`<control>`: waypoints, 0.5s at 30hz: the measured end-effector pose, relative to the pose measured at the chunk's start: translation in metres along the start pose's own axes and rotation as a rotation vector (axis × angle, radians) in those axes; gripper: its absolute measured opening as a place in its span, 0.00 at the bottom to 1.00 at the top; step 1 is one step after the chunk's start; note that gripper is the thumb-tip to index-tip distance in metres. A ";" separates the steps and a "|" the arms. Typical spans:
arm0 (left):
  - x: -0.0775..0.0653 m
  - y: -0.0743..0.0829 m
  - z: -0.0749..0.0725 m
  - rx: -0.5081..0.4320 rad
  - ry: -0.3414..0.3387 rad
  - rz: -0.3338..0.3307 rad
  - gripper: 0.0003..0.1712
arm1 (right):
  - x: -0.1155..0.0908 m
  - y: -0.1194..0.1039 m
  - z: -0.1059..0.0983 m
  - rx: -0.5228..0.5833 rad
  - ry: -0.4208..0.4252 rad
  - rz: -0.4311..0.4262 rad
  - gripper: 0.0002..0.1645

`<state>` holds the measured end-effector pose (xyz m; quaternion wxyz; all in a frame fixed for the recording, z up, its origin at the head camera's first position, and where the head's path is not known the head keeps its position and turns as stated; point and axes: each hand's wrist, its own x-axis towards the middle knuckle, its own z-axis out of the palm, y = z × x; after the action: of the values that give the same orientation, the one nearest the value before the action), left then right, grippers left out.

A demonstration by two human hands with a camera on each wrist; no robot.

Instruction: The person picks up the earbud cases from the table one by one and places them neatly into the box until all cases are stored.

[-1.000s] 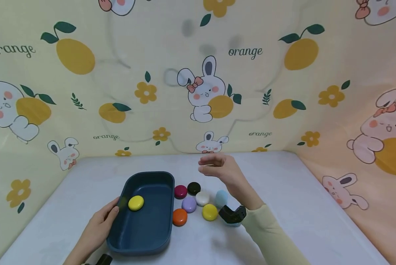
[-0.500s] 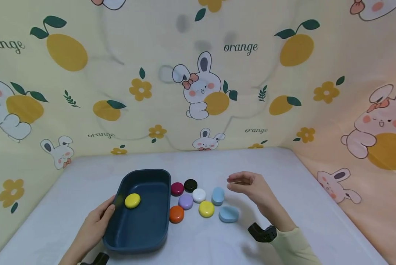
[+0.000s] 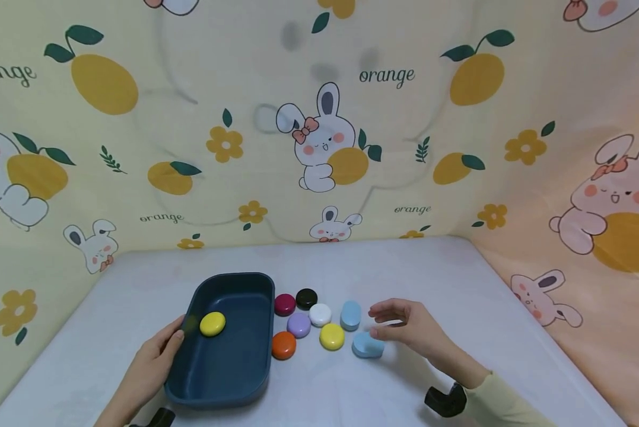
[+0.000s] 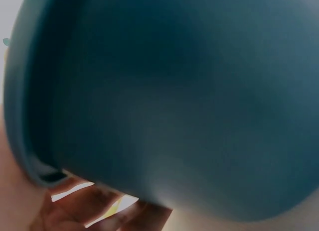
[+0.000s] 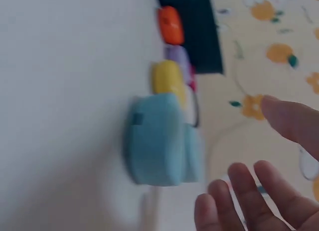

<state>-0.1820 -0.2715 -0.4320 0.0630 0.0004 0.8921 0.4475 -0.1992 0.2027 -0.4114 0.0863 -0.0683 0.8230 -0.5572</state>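
At the left of the head view my left hand (image 3: 150, 359) grips the left wall of a dark blue rectangular tray (image 3: 228, 370), thumb at the rim. In the left wrist view the tray's outer side (image 4: 174, 116) fills most of the picture, with fingers (image 4: 84, 203) beneath it. One glossy yellow disc (image 3: 212, 324) lies inside the tray. My right hand (image 3: 412, 329) hovers with thumb and fingers apart, holding nothing. Nearest to it are two light blue pieces on the table, an upright-looking oval (image 3: 350, 315) and a wider one (image 3: 368, 345), which its thumb tip overlaps in the head view.
Right of the tray lie several round discs: crimson (image 3: 284, 305), black (image 3: 306, 299), white (image 3: 320, 315), purple (image 3: 299, 325), orange (image 3: 283, 345) and yellow (image 3: 332, 337). A printed rabbit-and-orange cloth (image 3: 218, 196) hangs behind the white table (image 3: 404, 267) and along its sides.
My right hand has moved right and down from behind the discs to beside the light blue pieces. The left hand keeps its grip on the tray; the head view has shifted slightly.
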 end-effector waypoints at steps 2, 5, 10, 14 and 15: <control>-0.001 0.000 0.001 -0.006 -0.002 -0.002 0.36 | -0.002 0.004 0.001 -0.009 -0.023 0.008 0.29; -0.002 -0.001 0.002 -0.019 -0.003 0.003 0.36 | -0.004 0.009 0.001 -0.022 -0.045 0.029 0.29; 0.000 -0.001 0.002 -0.005 0.001 0.011 0.36 | -0.005 0.014 -0.002 -0.011 -0.080 0.021 0.30; -0.001 0.001 0.000 0.012 0.005 0.011 0.36 | -0.003 0.020 -0.002 -0.012 -0.100 0.012 0.32; -0.001 0.002 0.000 0.014 0.004 0.009 0.36 | -0.002 0.022 -0.003 -0.018 -0.107 0.005 0.33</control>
<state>-0.1809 -0.2703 -0.4304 0.0594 0.0039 0.8953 0.4415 -0.1983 0.2135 -0.4305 0.1308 -0.0968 0.8224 -0.5451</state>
